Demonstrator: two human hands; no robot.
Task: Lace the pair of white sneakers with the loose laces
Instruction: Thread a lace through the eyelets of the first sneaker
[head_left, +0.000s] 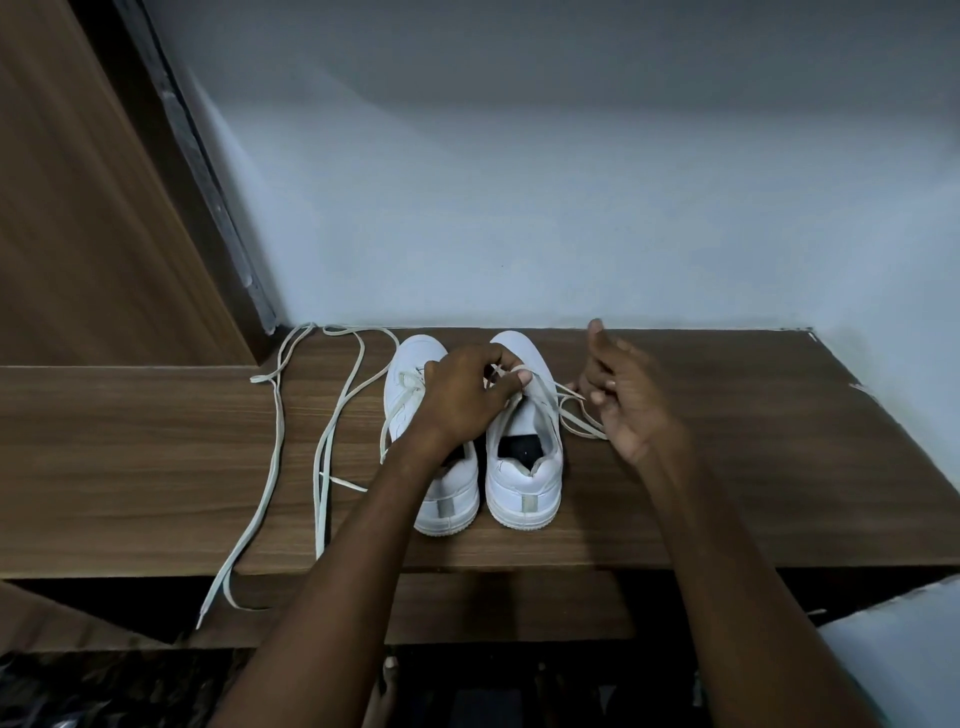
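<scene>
Two bare forearms reach up from the bottom of the view over the front edge of a brown wooden shelf (727, 493), whose lip runs left to right just ahead of the elbows. On that shelf stand two white sneakers, heels toward the camera and toes close to the pale wall (519, 182) behind. Over the left sneaker (447, 499) crosses the left hand (467, 400), its fingers curled and its fingertips pinching a stretch of lace (540, 395) above the eyelets of the right sneaker (524, 483). Just right of that shoe the right hand (623, 395) hangs in the air with fingers bent around the same lace's free end, which trails in loops onto the wood beside the shoe; how firmly it pinches cannot be told. A second lace (275, 441) lies loose to the left of the pair, running from the back corner by the wall, across the shelf and over the front edge, where its ends dangle; it passes close beside the left sneaker. A wooden panel (78, 208) rises at the left, closing that side. To the right of the shoes the shelf stays bare wood out to its right-hand edge, giving wide room there, while the sneakers themselves sit almost touching each other.
</scene>
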